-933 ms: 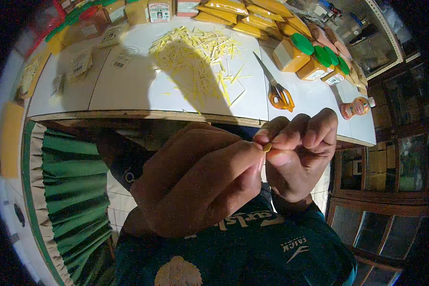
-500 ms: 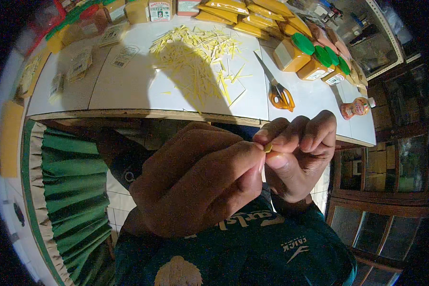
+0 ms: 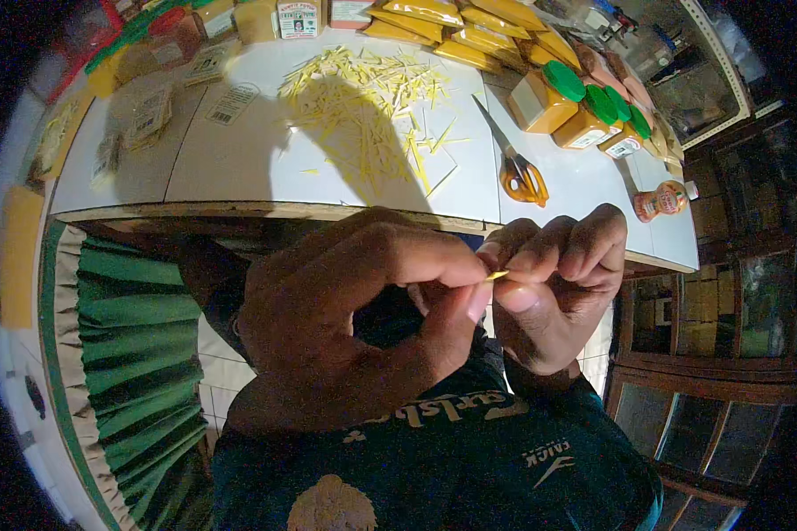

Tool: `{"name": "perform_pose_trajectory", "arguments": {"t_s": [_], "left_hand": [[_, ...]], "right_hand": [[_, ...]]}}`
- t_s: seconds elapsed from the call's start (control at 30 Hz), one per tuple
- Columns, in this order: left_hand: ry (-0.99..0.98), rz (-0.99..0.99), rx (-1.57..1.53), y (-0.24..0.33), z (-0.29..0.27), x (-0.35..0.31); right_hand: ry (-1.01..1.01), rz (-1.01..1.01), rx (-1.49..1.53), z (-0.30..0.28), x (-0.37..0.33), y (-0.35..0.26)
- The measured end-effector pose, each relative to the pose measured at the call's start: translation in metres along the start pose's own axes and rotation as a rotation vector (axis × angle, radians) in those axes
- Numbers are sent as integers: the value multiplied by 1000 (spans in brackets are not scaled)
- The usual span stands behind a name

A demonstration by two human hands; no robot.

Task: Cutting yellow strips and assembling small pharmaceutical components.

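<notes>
A small, thin yellow strip (image 3: 497, 275) spans the gap between my two hands, in front of the table's near edge. My left hand (image 3: 336, 301) pinches one end between thumb and forefinger, its other fingers curled. The other end sits in the thumb-and-finger pinch of my right hand (image 3: 562, 288). Past my hands, a loose pile of narrow yellow and whitish strips (image 3: 398, 84) lies on the white table (image 3: 230, 168), partly under shadow. To the right of the pile, scissors (image 3: 521, 173) with orange-and-black handles rest with blades pointing away.
Green-lidded jars (image 3: 540, 102) of orange-brown contents stand at the right, near yellow packets (image 3: 469, 35). A small bottle (image 3: 660, 202) stands at the right corner. Flat packets (image 3: 150, 115) lie at the left. A green curtain (image 3: 137, 354) hangs below the table.
My left fingers have shifted and opened into a rounder pinch, with the thumb lower. More of the yellow strip shows between my hands. My right hand has barely moved.
</notes>
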State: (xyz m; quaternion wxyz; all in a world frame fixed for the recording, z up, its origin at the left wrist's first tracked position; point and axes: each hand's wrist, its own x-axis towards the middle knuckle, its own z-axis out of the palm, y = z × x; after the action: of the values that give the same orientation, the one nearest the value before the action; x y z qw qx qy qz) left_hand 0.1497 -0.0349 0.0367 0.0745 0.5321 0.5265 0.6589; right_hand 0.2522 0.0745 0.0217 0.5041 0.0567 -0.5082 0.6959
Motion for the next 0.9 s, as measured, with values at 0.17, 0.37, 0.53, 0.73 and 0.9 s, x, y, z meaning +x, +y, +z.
{"name": "perform_pose_trajectory", "arguments": {"t_s": [0.17, 0.37, 0.53, 0.73, 0.9], "left_hand": [[-53, -78, -67, 1, -3, 0], [75, 97, 258, 3, 3, -1], [127, 189, 324, 1, 7, -1], [100, 232, 316, 0, 5, -3], [146, 350, 298, -9, 7, -1]], "right_hand": [[9, 21, -43, -2, -2, -1], [3, 5, -97, -1, -2, 0], [28, 12, -94, 0, -4, -1], [5, 3, -69, -1, -3, -1], [-22, 14, -14, 1, -2, -1]]}}
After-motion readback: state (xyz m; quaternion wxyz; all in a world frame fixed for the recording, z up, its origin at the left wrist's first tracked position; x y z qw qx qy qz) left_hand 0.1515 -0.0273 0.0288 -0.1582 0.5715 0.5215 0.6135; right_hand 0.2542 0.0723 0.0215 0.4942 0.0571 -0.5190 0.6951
